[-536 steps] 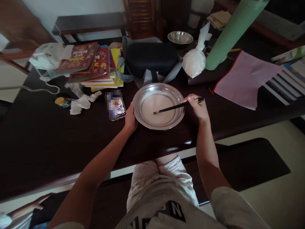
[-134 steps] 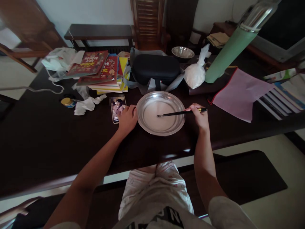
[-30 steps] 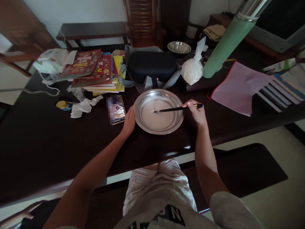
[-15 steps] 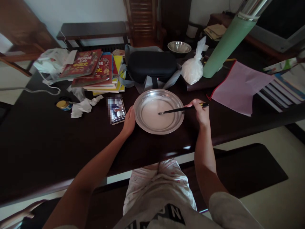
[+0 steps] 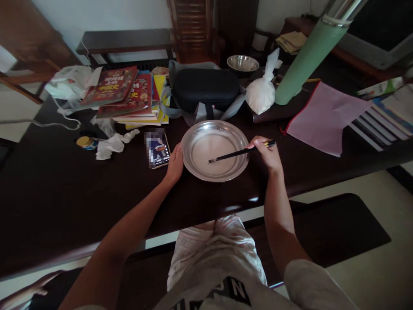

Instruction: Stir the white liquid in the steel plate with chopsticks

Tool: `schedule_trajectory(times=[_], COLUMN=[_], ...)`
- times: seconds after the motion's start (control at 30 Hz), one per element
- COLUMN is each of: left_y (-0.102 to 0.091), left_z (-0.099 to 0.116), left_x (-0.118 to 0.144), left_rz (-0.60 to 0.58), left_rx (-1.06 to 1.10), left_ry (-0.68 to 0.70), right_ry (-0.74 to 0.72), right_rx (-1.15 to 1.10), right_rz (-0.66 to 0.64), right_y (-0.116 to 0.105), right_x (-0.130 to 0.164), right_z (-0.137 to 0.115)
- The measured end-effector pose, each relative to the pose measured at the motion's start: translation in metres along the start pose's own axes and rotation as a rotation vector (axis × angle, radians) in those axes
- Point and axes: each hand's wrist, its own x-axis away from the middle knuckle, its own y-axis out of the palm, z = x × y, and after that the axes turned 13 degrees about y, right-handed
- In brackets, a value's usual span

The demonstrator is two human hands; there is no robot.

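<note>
Dark, glossy wood forms the table (image 5: 64, 189), with a round, shallow steel pan (image 5: 215, 150) near its front edge. Milky liquid pools in the pan. At the left rim, the left hand (image 5: 175, 163) curls against the metal. From the right, the right hand (image 5: 267, 153) pinches slim black chopsticks (image 5: 238, 153), tips dipped in. Farther back lie a black oblong case (image 5: 206, 88) and a tied white bag (image 5: 263, 92).
</note>
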Motion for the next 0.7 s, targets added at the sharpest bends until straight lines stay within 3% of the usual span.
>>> schedule_trajectory(times=[0.07, 0.23, 0.4, 0.6, 0.7], left_y=[-0.0003, -0.0005, 0.0001, -0.0009, -0.0012], left_z=[0.0002, 0.0021, 0.0012, -0.0012, 0.0001], left_x=[-0.0001, -0.0008, -0.0008, 0.0, -0.0003], left_rz=[0.001, -0.018, -0.009, -0.017, -0.033], left_rx=[-0.006, -0.016, -0.012, -0.014, -0.023], left_ry=[-0.003, 0.022, -0.004, 0.006, 0.012], right_ry=[-0.014, 0.002, -0.019, -0.008, -0.012], right_rx=[0.019, -0.027, 0.019, -0.03, -0.009], right_rz=[-0.022, 0.117, -0.034, 0.14, 0.032], right_y=[0.0023, 0.0015, 0.0019, -0.0013, -0.0003], right_x=[-0.0003, -0.0003, 0.0012, 0.0015, 0.0014], right_z=[-0.0011, -0.0018, -0.0018, 0.0007, -0.0001])
